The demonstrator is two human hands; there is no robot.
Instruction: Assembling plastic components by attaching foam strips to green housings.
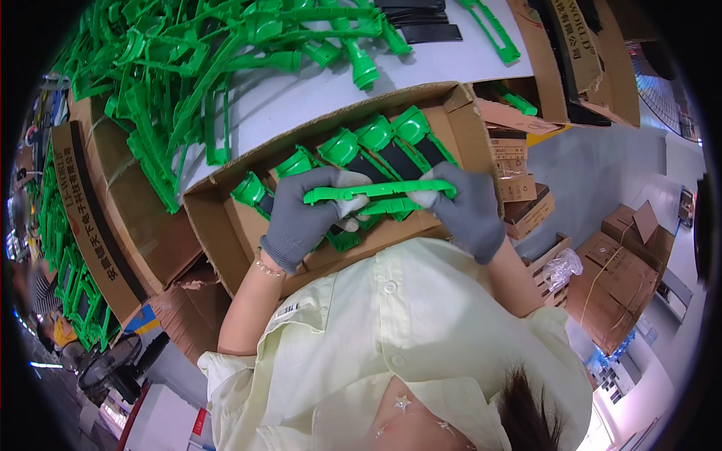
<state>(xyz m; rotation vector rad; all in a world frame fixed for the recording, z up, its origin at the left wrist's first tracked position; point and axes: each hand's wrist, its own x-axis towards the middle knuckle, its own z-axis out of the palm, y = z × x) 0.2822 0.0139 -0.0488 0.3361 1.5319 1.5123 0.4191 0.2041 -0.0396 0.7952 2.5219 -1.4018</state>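
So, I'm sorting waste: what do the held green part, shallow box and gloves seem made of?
Green part: probably moulded plastic, slightly glossy, given its highlights. Shallow box: likely cardboard, by its matt brown, folded walls. Gloves: apparently knitted fabric, dull grey, with snug cuffs.

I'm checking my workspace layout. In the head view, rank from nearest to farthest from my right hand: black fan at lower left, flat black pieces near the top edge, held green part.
From the right hand:
1. Held green part: in its grasp, extending left.
2. Flat black pieces: ahead, near the top.
3. Black fan: lower left.
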